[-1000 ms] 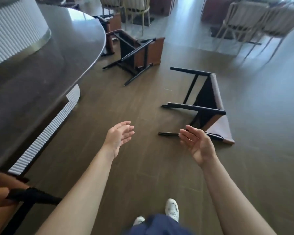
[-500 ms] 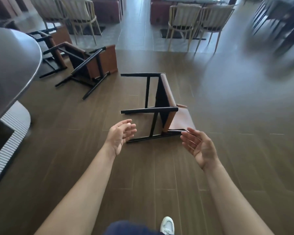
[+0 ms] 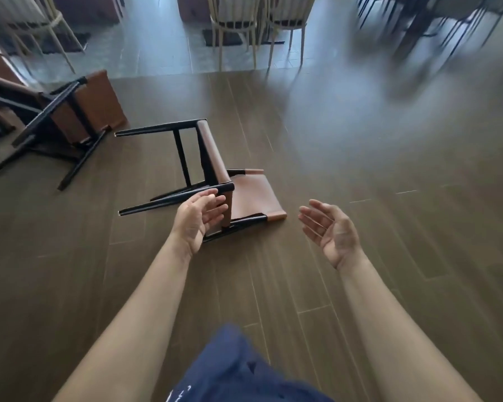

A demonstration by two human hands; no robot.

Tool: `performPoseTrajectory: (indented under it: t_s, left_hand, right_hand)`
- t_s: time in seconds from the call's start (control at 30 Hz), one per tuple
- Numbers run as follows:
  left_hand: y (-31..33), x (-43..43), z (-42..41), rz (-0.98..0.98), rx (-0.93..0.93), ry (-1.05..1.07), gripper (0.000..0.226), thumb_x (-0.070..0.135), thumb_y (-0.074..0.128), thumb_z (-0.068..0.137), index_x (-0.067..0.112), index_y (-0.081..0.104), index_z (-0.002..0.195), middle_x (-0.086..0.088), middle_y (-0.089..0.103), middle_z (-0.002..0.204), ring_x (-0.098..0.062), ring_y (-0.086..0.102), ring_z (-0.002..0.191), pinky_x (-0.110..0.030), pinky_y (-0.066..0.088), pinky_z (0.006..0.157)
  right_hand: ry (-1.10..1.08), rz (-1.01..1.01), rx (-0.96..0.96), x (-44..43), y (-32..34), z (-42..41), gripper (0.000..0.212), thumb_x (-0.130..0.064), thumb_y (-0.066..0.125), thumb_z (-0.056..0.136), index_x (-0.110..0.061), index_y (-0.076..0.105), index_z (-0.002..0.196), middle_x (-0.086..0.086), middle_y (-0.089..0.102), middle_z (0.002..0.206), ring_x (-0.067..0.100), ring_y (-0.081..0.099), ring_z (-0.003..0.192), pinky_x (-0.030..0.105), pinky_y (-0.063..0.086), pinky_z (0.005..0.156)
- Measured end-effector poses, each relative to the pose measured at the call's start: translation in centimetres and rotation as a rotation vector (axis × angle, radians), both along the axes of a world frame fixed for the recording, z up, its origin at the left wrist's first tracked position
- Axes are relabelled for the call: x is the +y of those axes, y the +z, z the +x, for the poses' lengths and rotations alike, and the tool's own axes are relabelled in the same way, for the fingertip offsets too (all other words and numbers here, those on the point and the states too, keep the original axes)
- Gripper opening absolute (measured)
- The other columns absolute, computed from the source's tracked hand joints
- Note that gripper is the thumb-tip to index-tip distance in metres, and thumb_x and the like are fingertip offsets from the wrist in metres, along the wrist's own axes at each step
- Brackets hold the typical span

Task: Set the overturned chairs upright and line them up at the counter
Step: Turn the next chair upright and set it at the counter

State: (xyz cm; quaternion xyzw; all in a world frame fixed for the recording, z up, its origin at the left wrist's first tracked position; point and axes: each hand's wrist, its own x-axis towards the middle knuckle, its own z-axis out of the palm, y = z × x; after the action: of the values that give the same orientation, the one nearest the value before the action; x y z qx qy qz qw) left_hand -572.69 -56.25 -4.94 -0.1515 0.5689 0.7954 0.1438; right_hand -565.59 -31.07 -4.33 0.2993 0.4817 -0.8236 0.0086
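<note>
— Two hands spread wide, holding nothing: our left hand (image 3: 199,220) reaches the upper leg (image 3: 157,203) of the near chair (image 3: 215,158), which lies on its side; our right hand (image 3: 330,230) hovers beside its backrest (image 3: 253,195).
— We should grip leg and backrest together, then pivot slowly. The second chair (image 3: 93,103) lies overturned beyond it, leftward.

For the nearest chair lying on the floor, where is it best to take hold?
The chair seems to lie on its back, legs pointing left. Probably the right hand takes the backrest end from the right, the left hand the near upper leg by the seat.
</note>
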Motion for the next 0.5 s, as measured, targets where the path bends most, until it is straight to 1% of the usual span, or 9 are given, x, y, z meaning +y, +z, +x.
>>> performPoseTrajectory:
  t_s: [0.13,0.23,0.37,0.5]
  left_hand:
    - [-0.7,3.7,-4.9,0.014,-0.007,-0.047,0.023,0.01,0.048,0.097,0.008,0.061,0.116,-0.011,0.071,0.104,-0.023,0.071,0.088,-0.031,0.056,0.079]
    - [-1.2,6.4,-9.3,0.001,-0.001,-0.094,0.022,0.01,0.049,0.097,0.009,0.062,0.114,-0.011,0.071,0.106,-0.025,0.07,0.092,-0.034,0.055,0.084]
    - [-0.9,9.6,-15.5,-0.005,0.012,-0.145,0.02,0.011,0.048,0.097,0.012,0.064,0.109,-0.009,0.072,0.103,-0.022,0.071,0.089,-0.031,0.055,0.078]
    - [-0.8,12.8,-21.4,-0.025,0.013,-0.219,0.019,0.009,0.05,0.096,0.012,0.065,0.106,-0.007,0.074,0.097,-0.023,0.071,0.088,-0.033,0.056,0.081]
  right_hand:
    - [-0.051,-0.021,0.005,3.0,-0.7,-3.6,0.022,-0.022,0.045,0.098,-0.016,0.066,0.102,0.007,0.074,0.096,0.02,0.07,0.087,0.031,0.05,0.077]
    - [-0.096,-0.017,0.007,5.2,-0.9,-7.2,0.022,-0.022,0.045,0.098,-0.015,0.066,0.101,0.009,0.072,0.101,0.019,0.07,0.087,0.031,0.05,0.077]
    - [-0.127,0.004,0.007,7.9,-0.8,-12.2,0.022,-0.022,0.045,0.098,-0.015,0.066,0.101,0.01,0.073,0.099,0.019,0.07,0.086,0.032,0.05,0.079]
    - [-0.204,-0.025,0.015,10.9,-1.0,-16.5,0.022,-0.022,0.046,0.097,-0.015,0.067,0.101,0.01,0.073,0.098,0.021,0.069,0.088,0.032,0.049,0.079]
